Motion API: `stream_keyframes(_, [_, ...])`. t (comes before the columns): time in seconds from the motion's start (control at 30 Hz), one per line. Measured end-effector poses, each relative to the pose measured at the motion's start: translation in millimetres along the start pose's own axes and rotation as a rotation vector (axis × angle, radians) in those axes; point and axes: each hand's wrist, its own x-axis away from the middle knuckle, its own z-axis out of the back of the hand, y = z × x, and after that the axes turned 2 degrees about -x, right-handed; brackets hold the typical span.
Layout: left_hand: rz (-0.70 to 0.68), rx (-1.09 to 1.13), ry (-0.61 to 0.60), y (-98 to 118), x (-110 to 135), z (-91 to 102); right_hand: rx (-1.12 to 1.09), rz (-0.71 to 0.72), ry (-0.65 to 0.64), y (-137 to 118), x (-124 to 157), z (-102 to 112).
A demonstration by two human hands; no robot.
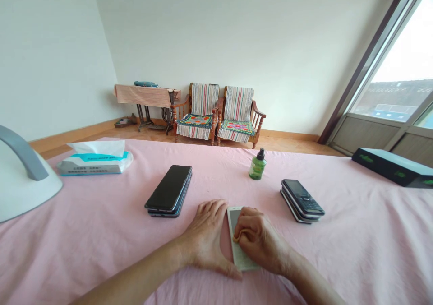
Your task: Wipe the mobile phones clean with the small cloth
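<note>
White rectangular phone (241, 255): seemingly mid-wipe, tan cloth (237, 237) in our clenched right fingers (248, 221), left fingers (210, 207) outspread. Black phone stack (169, 190), keypad-phone stack (302, 201): progress unclear.

white phone (241, 254): partly covered | yellowish item (238, 236): mostly hidden | black box (394, 166): cropped

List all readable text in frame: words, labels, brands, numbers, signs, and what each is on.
None legible.
Tissue pack: printed lines, too blurred.
Black box: green marks, too blurred.
Keypad phone: key markings, too small.
Green bottle: label, too small.
White phone: no text I can make out.
</note>
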Motion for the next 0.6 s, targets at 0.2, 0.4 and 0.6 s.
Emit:
stream_keyframes(0.2, [0.013, -0.025, -0.010, 2, 0, 0.2, -0.033, -0.058, -0.036, 0, -1, 11])
stream_keyframes(0.4, [0.018, -0.025, -0.014, 1, 0, 1.4, -0.063, -0.064, -0.088, -7, 1, 10])
stream_keyframes(0.6, [0.013, -0.028, -0.020, 1, -1, 1.1, -0.030, -0.048, -0.113, -9, 2, 18])
